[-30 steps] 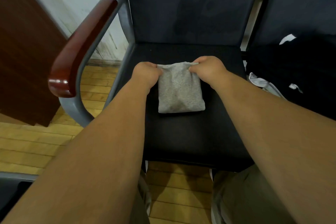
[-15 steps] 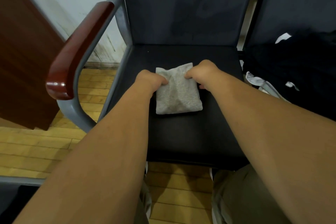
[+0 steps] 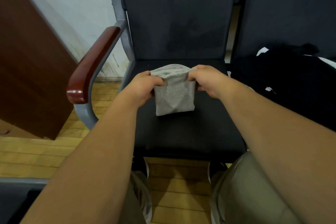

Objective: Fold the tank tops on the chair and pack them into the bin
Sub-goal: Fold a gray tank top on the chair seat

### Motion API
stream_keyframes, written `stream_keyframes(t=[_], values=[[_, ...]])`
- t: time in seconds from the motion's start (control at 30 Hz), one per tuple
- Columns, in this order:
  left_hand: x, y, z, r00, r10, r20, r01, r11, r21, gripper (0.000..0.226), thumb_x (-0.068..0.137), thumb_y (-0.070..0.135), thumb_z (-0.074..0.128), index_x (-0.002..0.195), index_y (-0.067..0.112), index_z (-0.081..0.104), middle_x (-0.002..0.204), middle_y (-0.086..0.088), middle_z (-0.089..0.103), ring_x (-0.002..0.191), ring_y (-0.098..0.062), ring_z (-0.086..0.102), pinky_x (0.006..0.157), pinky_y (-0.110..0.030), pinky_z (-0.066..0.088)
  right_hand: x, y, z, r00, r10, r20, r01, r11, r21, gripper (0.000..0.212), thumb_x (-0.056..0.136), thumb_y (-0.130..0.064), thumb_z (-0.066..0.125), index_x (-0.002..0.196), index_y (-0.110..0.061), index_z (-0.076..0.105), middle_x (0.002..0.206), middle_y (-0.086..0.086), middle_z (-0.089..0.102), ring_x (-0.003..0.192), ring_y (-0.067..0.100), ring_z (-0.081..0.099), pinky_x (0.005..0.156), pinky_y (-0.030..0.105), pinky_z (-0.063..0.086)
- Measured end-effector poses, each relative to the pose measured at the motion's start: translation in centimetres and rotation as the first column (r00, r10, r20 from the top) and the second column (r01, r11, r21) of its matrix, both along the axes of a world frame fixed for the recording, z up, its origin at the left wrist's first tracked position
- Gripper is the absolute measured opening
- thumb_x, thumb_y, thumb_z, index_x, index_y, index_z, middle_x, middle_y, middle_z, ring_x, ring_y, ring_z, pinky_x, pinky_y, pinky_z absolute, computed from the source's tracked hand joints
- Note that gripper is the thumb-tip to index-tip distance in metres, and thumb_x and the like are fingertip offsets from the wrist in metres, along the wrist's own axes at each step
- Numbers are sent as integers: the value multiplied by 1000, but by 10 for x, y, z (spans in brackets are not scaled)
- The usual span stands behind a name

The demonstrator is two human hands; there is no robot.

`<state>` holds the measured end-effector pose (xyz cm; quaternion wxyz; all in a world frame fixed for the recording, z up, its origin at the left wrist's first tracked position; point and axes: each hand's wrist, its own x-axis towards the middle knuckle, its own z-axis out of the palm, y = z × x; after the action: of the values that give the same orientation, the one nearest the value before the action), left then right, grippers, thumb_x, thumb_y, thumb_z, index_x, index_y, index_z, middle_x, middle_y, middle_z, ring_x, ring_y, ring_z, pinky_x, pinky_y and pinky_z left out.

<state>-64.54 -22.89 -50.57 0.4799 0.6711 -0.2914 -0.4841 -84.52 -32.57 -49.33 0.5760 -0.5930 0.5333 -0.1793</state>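
Folded grey tank top (image 3: 174, 96) mid-seat on chair (image 3: 181, 136), top edge raised. Left hand (image 3: 143, 87) grip pinches its 10 o'clock corner, right hand (image 3: 205, 80) its 2 o'clock corner. Advice: lift level, even tension, so folds do not open. Bin unseen.

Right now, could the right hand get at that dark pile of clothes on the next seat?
Probably yes. The dark pile of clothes lies just beside the right hand with nothing between. But that hand grips the folded grey tank top, so it must let go first.
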Motion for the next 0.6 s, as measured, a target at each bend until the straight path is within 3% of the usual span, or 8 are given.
stream_keyframes(t=[0.13, 0.3, 0.6], values=[[-4, 29, 15, 997, -21, 72, 30, 992, -119, 39, 89, 7, 81, 125, 16, 69, 115, -1, 80, 109, -21, 77, 99, -47, 62, -10, 17, 12, 994, 63, 86, -54, 994, -100, 38, 80, -16, 74, 116, -28, 68, 118, 3, 73, 114, 23, 68, 104, 50, 57], [-4, 67, 35, 997, -32, 76, 47, 978, -204, 34, 94, 18, 80, 127, 18, 72, 117, -2, 80, 109, -21, 77, 99, -44, 60, -12, 45, 26, 966, 254, 46, -240, 948, -207, 34, 83, -25, 86, 114, -32, 72, 108, -7, 78, 109, 17, 72, 98, 43, 58], [30, 118, 45, 984, 75, 161, -40, 976, -213, 32, 92, 20, 81, 124, 19, 76, 115, -2, 81, 110, -23, 77, 104, -50, 58, 18, 85, 38, 922, 375, 101, -332, 896, -295, 12, 96, -37, 76, 108, -37, 79, 109, -13, 79, 109, 10, 72, 102, 41, 56]])
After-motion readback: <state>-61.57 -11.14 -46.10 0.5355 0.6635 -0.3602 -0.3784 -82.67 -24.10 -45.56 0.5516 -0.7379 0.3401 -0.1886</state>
